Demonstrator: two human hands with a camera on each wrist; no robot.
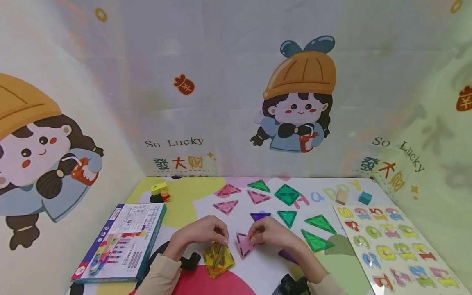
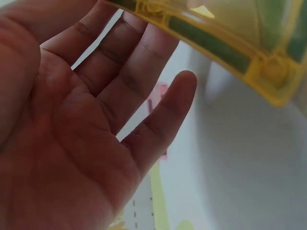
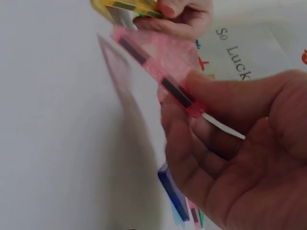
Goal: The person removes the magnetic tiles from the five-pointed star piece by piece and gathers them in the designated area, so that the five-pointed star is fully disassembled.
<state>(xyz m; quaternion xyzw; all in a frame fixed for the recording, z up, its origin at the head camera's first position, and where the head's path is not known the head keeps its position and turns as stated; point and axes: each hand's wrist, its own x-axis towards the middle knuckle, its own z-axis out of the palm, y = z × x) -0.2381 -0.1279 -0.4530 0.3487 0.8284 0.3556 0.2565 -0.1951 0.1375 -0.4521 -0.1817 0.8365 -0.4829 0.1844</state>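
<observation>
My left hand (image 1: 202, 232) pinches the top of a group of yellow magnetic tiles (image 1: 216, 267), joined in what looks like a low pyramid. In the left wrist view, a yellow tile edge (image 2: 211, 43) with dark magnet strips crosses above the palm, and the little finger extends free. Between thumb and fingers, my right hand (image 1: 273, 232) holds a pink triangular magnetic tile (image 1: 243, 246), tilted up off the table. Seen from the right wrist, the pink tile (image 3: 158, 62) points toward the yellow tiles (image 3: 129, 5), with a gap between them.
Beyond my hands lie pink triangles (image 1: 225, 207), green tiles (image 1: 287, 194) and a blue-purple triangle (image 1: 260, 216). A purple tile (image 1: 287, 255) is partly under my right forearm. At left stands a toy box (image 1: 121, 241); at right, a number board (image 1: 398, 246) and two small blocks (image 1: 365, 198).
</observation>
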